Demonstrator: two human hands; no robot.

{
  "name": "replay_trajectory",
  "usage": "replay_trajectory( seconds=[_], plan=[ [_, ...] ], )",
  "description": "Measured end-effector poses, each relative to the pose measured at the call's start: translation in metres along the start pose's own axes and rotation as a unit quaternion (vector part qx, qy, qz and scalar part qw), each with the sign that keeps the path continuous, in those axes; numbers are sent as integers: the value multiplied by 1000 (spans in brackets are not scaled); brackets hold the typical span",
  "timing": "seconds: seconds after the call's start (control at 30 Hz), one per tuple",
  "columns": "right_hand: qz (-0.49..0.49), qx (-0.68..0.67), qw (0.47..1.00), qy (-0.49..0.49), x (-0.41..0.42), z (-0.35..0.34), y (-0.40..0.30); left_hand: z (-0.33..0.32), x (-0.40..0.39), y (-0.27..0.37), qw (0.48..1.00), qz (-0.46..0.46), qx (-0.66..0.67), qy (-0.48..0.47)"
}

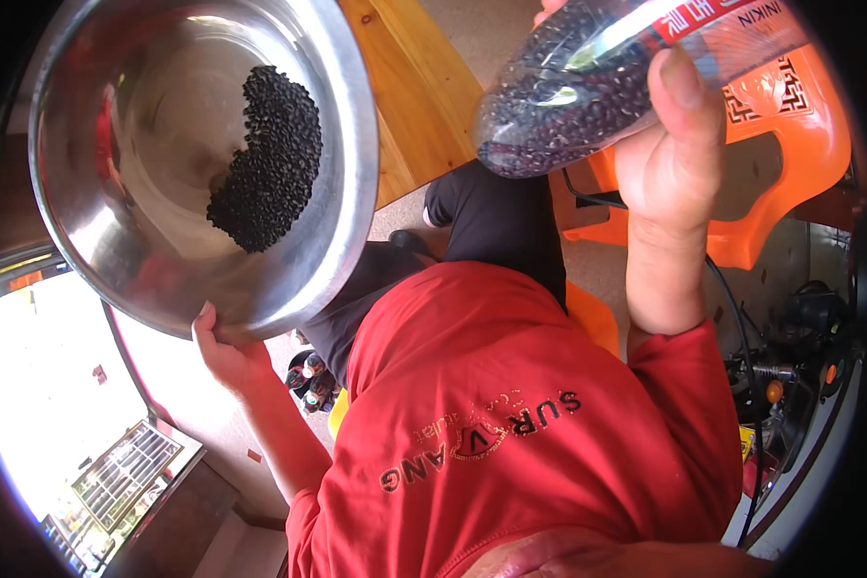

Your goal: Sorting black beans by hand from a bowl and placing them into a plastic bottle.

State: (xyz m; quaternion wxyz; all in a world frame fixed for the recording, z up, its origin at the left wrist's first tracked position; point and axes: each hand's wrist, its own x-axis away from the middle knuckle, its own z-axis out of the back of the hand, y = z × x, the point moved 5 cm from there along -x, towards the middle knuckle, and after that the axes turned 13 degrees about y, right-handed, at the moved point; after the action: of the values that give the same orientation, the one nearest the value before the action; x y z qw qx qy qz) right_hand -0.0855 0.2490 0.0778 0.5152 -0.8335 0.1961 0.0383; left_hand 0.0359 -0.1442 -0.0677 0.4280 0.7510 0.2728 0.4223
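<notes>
My left hand (pixel 225 354) grips the lower rim of a wide stainless steel bowl (pixel 166 289), thumb showing on the near side and the other fingers hidden. A heap of small black beans or seeds (pixel 274 166) lies on the right side inside the bowl. Raised at the upper right, my right hand (pixel 672 144) is closed around a clear plastic package (pixel 578 94) with red printing. Dark purplish-black beans or grains fill its rounded end, which points toward the bowl but stays apart from it. The package's far end runs out of view.
A wooden tabletop (pixel 412 94) lies beyond the bowl. To the right stands an orange plastic chair (pixel 809 159), with a black cable (pixel 730 289) hanging near it. Several bottles (pixel 314 376) stand on the floor at left. Machinery, perhaps a scooter (pixel 773 390), is at far right.
</notes>
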Motion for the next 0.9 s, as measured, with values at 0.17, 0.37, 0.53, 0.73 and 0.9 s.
replay_trajectory(
  seconds=[0.17,0.37,0.53,0.73,0.9],
  plan=[
    [12,8,1000,20,6,-3,7,-19,1,-8,999,2,33,-24],
    [-18,-118,993,1,9,2,11,-41,5,0,999,25,19,-13],
    [-43,-155,987,-24,7,-7,10,-36,0,-4,999,21,17,-23],
    [-74,-191,978,-49,2,-16,10,-32,2,-12,999,29,-12,-44],
    [-101,-172,979,-32,5,-25,15,-33,1,-16,997,31,-50,-59]
  ],
)
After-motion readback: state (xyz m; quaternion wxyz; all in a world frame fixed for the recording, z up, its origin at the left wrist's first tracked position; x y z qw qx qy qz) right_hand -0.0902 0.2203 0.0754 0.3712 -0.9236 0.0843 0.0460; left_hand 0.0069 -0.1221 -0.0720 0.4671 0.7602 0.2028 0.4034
